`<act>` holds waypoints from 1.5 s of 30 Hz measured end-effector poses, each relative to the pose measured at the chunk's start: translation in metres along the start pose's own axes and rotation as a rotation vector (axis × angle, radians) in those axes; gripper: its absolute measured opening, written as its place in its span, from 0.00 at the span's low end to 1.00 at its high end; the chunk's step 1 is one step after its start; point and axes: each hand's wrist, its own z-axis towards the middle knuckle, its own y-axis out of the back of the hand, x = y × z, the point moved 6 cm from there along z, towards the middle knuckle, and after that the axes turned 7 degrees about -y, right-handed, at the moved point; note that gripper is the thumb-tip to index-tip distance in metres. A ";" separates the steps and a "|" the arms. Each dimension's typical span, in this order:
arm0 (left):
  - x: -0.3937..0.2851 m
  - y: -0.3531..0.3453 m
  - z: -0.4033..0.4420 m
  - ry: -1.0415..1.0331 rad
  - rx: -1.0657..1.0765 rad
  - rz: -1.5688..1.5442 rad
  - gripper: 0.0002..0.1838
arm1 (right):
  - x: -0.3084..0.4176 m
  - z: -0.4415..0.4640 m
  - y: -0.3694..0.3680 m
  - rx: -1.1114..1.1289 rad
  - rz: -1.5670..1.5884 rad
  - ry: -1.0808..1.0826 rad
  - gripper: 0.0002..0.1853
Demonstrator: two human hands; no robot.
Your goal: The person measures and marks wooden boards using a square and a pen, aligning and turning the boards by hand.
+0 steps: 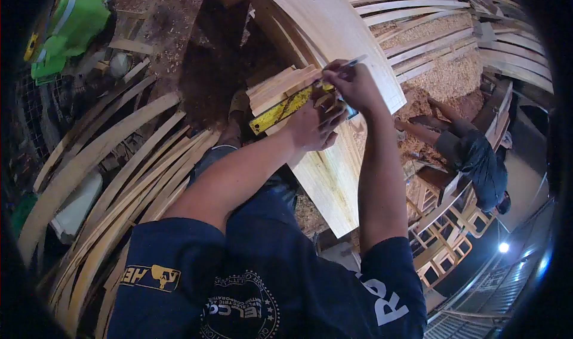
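My left hand (315, 123) has its fingers bent over a yellow ruler (278, 113) with dark markings, gripping it against a short stack of wooden strips (285, 83). A slim, pale pen (356, 60) is pinched in my right hand (354, 87), just above the ruler's far end; its writing tip is hidden by the fingers. Beside my left fingers a small blue part (351, 112) shows, mostly covered. Both hands are over a wide pale board (325, 186), which lies under the strips.
Another broad board (334, 25) extends away at the top. Curved wooden strips (128, 178) are piled at left, with more (412, 7) at upper right. A green bin (74, 31) stands upper left. Another person (474, 160) bends near wooden frames (441, 243) at right.
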 end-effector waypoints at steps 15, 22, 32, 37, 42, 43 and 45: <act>-0.003 0.034 0.006 0.012 0.059 0.051 0.35 | 0.005 -0.007 0.027 -0.290 -0.251 0.093 0.13; -0.004 0.041 0.005 -0.010 0.030 -0.021 0.34 | -0.094 -0.021 0.005 -0.301 0.248 -0.059 0.18; 0.055 0.084 -0.048 0.428 0.068 -0.134 0.56 | -0.196 -0.037 0.001 -0.801 1.179 -0.453 0.12; 0.060 0.077 -0.049 0.386 0.065 -0.121 0.53 | -0.200 -0.029 0.016 -0.890 1.298 -0.457 0.16; 0.061 0.078 -0.043 0.412 0.120 -0.181 0.54 | -0.257 -0.055 0.029 -1.195 0.672 -0.451 0.20; 0.059 0.079 -0.043 0.363 0.082 -0.144 0.53 | -0.254 -0.077 0.029 -1.223 0.588 -0.445 0.21; 0.056 0.079 -0.045 0.305 0.035 -0.103 0.53 | -0.240 -0.136 0.026 -1.276 0.415 -0.446 0.22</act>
